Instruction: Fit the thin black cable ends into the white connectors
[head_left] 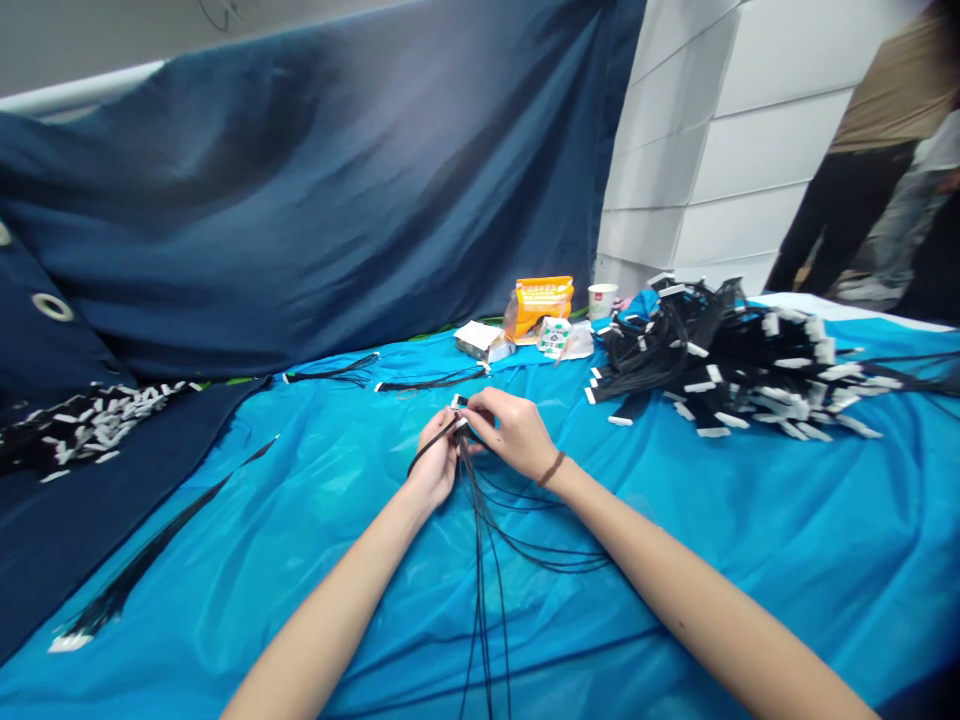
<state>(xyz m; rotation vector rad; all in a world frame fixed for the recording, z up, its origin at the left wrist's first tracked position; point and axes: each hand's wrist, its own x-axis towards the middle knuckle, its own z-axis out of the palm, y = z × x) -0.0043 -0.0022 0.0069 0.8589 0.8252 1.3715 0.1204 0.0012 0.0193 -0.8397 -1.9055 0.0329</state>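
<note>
My left hand [436,462] and my right hand [508,430] meet at the middle of the table, both closed on the white-tipped ends of a bundle of thin black cables [484,560]. The cables trail from my fingers down toward me over the blue plastic sheet [750,560]. My right wrist wears a thin dark band.
A big heap of black cables with white connectors [735,365] lies at the right back. An orange bag [538,302], a paper cup [601,300], a tape roll [553,336] and a small box [480,341] stand behind. More cables [90,420] lie left. A person [877,150] stands far right.
</note>
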